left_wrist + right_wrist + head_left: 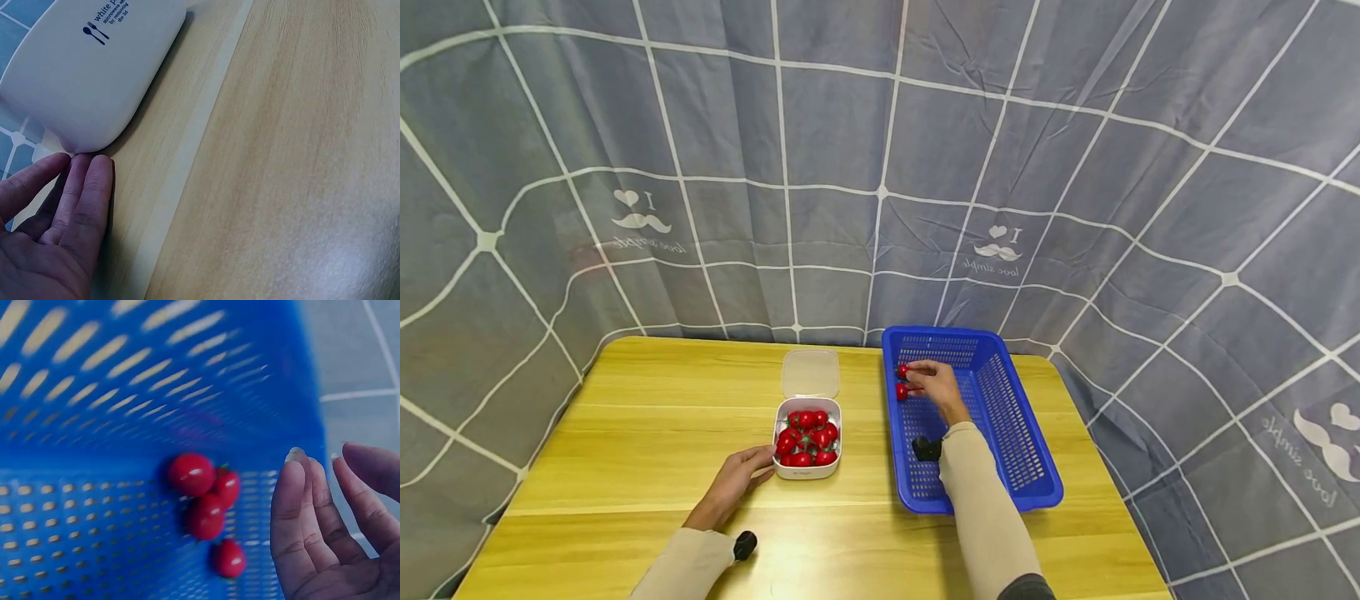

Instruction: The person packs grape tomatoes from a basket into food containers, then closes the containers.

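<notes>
A white square container [806, 472] filled with red cherry tomatoes [806, 439] stands on the table. My left hand [737, 481] touches its near left corner; in the left wrist view the fingers [87, 200] are mostly straight against the container's corner. My right hand [937, 387] hovers inside a blue plastic basket [1047, 467], by its left side. In the right wrist view its fingers are spread and relaxed, with nothing between them. Several tomatoes [206, 515] lie together in the basket near that hand, partly hidden in the head view.
A translucent lid [810, 373] lies flat behind the container. The wooden table [662, 417] carries the container at mid-table and the basket to the right. A grey curtain [835, 225] with white lines hangs behind and at both sides.
</notes>
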A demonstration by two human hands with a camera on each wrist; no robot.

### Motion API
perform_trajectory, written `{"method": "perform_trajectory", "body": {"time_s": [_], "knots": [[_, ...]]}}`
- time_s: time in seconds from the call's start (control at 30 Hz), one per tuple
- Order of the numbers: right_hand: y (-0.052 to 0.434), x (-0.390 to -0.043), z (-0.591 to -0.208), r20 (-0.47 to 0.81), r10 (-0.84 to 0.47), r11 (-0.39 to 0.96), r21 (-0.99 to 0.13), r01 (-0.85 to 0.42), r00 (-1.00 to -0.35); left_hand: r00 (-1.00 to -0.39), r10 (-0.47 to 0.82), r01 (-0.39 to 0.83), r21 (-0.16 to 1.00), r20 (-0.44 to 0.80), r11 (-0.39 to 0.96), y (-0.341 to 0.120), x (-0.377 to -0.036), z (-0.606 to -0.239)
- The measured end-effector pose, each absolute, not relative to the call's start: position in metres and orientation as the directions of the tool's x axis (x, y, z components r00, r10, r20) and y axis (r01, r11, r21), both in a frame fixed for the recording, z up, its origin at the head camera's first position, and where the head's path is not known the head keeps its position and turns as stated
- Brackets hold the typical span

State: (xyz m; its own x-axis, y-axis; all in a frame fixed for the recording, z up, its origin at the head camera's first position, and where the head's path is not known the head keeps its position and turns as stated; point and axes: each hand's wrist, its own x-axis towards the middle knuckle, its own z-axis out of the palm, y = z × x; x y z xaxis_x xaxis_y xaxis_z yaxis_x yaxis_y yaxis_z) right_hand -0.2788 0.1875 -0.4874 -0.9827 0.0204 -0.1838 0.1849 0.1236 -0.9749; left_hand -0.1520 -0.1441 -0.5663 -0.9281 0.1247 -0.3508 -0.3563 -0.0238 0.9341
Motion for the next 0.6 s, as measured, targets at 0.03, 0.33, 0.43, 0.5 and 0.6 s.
{"method": "perform_trajectory", "body": {"time_s": [0.03, 0.33, 0.43, 0.5, 0.6], "knots": [[0.189, -0.28, -0.491, -0.202, 0.029, 0.127, -0.971, 0.204, -0.979, -0.927, 0.13, -0.358, 0.933, -0.352, -0.021, -0.144, -0.152, -0.567], [0.189, -0.28, -0.526, -0.296, 0.054, 0.193, -0.934, 0.301, -0.954, -0.931, 0.117, -0.351, 0.936, -0.346, -0.029, -0.143, -0.153, -0.568], [0.189, -0.28, -0.533, -0.316, 0.062, 0.221, -0.921, 0.322, -0.947, -0.93, 0.127, -0.35, 0.936, -0.344, -0.028, -0.143, -0.152, -0.569], [0.187, -0.277, -0.529, -0.336, 0.038, 0.234, -0.913, 0.335, -0.941, -0.93, 0.118, -0.354, 0.935, -0.349, -0.029, -0.143, -0.152, -0.568], [0.193, -0.286, -0.549, -0.334, -0.01, 0.213, -0.922, 0.324, -0.943, -0.93, 0.119, -0.353, 0.935, -0.347, -0.029, -0.144, -0.152, -0.567]]}}
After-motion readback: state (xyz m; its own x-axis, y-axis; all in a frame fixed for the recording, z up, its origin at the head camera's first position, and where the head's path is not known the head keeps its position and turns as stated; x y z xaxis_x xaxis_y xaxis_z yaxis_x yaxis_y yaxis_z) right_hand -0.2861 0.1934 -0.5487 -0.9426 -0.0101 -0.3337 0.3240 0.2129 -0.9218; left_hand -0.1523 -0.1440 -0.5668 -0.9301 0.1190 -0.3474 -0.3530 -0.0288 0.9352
